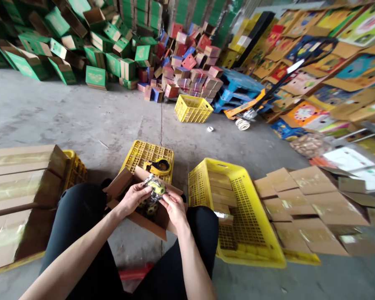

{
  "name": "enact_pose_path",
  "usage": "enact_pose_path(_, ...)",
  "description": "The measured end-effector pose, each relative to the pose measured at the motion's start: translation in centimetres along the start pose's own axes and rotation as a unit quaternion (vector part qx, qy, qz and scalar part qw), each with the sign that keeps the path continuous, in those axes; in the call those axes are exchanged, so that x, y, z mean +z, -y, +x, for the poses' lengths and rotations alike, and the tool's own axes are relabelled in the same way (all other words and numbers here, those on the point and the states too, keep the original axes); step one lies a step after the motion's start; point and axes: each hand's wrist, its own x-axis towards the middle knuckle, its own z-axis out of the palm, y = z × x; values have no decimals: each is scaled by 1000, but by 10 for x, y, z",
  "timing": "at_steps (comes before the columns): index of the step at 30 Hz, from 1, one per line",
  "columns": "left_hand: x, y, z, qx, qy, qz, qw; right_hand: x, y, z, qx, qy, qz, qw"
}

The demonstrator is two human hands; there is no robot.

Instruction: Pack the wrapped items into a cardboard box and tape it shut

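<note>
The left hand (134,199) and right hand (174,207) pinch a small yellow-green piece (158,188) above the open cardboard box (148,227). It looks light, its shiny covering—perhaps plastic, blur makes that unsure—likely slippery; opposite edges seem the best hold.

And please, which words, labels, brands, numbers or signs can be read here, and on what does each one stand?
No text can be read with certainty.
Green carton: pale print, too blurred.
Orange-printed carton: markings too blurred.
White label on the pallet jack: too small and blurred.
Held yellow-green item: no readable lettering.
</note>
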Motion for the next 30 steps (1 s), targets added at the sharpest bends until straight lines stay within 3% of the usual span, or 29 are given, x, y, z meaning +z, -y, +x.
enact_pose_path(3,1,-1,-2,6,-1,7,1000,0,-2,0,-3,1,-20,1000)
enact_pose_path(6,2,0,-3,3,-7,35,999,-3,-6,3,-27,8,-117,993)
enact_pose_path(9,2,0,-3,-6,-22,82,996,-8,-9,8,-108,-18,-251,962)
enact_pose_path(11,2,0,-3,-1,-34,96,995,-11,-9,10,-162,-55,-285,943)
enact_pose_path(14,3,-3,-3,11,-29,95,995,-13,-7,11,-159,-85,-233,956)
enact_pose_path(17,1,-5,-2,8,-8,89,996,-12,-3,10,-107,-71,-143,981)
enact_pose_path(21,-2,-3,1,-27,30,56,998,-9,1,5,-77,-68,-75,992)
enact_pose_path(30,-5,2,2,-65,36,9,997,-7,2,3,-94,-82,-75,989)
